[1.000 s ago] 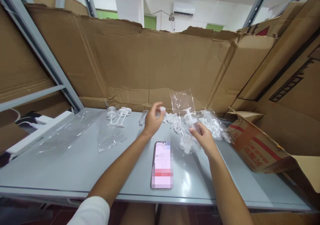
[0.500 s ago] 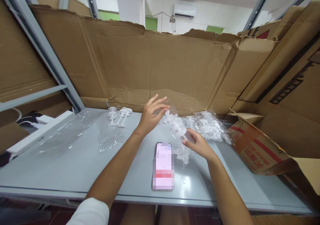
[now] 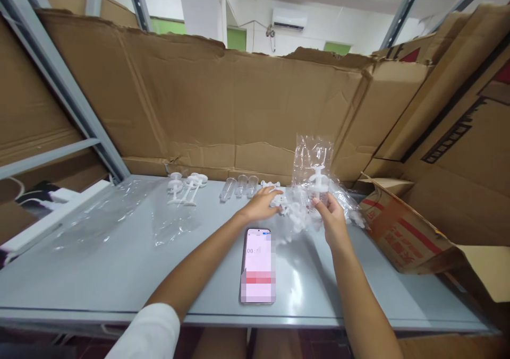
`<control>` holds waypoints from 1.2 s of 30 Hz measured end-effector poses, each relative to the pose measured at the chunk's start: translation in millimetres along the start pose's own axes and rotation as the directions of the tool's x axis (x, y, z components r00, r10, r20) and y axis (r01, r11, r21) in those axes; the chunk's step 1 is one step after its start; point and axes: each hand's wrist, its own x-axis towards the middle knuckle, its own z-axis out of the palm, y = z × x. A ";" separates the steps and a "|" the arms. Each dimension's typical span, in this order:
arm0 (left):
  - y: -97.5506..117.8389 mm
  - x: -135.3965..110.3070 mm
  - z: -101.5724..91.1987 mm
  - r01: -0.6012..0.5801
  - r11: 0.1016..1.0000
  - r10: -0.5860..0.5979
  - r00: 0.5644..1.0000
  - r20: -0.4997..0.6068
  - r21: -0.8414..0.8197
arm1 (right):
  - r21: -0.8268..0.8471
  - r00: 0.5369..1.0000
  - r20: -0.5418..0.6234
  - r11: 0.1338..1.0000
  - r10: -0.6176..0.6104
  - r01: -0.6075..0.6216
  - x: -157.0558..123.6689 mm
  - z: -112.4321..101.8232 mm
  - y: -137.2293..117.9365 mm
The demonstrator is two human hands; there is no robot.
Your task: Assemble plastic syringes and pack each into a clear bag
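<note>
The phone (image 3: 258,266) lies nearest. At 2 o'clock from it, the right hand (image 3: 333,215) pinches a clear bag (image 3: 306,152) with a white plunger (image 3: 318,176) inside. At 12 o'clock, the left hand (image 3: 261,204) keeps thumb and fingers apart by small white bits (image 3: 295,218); I cannot tell if they touch. Farther, between 11 and 12, are three clear cups (image 3: 241,186).

Left sleeve (image 3: 149,331): white, plain cloth, short — rounded hem near the elbow. Left forearm (image 3: 199,258) and left hand (image 3: 261,205): bare, slender. Right forearm (image 3: 356,284) and right hand (image 3: 333,218): likewise bare. Legs (image 3: 223,343): bare where seen — partly shadowed.
</note>
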 end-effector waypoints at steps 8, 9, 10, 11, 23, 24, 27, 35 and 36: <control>9.6 18.6 37.5 -0.140 0.960 0.086 0.971 0.223 0.242 | 0.130 0.975 -0.210 0.987 -0.067 0.095 6.7 -7.0 5.4; 8.8 18.5 38.1 -0.138 0.959 0.084 0.973 0.217 0.246 | 0.143 0.973 -0.219 0.984 -0.069 0.102 7.0 -7.4 5.7; 7.6 18.0 38.3 -0.135 0.959 0.082 0.974 0.212 0.249 | 0.152 0.973 -0.222 0.983 -0.069 0.105 7.1 -7.7 6.0; 6.0 17.2 38.2 -0.132 0.959 0.080 0.975 0.208 0.250 | 0.158 0.973 -0.219 0.982 -0.069 0.105 7.1 -7.7 6.3; -14.3 5.7 30.0 -0.048 0.975 0.012 0.986 0.166 0.216 | 0.028 0.981 -0.163 0.994 -0.103 0.109 1.0 1.4 4.4; -15.2 5.2 28.9 -0.037 0.978 0.005 0.988 0.155 0.208 | 0.012 0.982 -0.157 0.994 -0.108 0.111 0.4 2.4 4.5; -16.7 2.2 24.4 -0.006 0.985 -0.014 0.993 0.115 0.171 | -0.027 0.982 -0.149 0.993 -0.114 0.111 -0.6 4.5 5.9; -20.8 -13.5 10.5 0.029 0.999 -0.029 0.999 -0.022 0.015 | -0.057 0.981 -0.156 0.993 -0.112 0.105 -0.6 5.6 7.4; -20.7 -14.8 8.8 0.031 1.000 -0.031 0.999 -0.040 -0.005 | -0.063 0.982 -0.153 0.993 -0.108 0.099 -0.6 5.6 6.7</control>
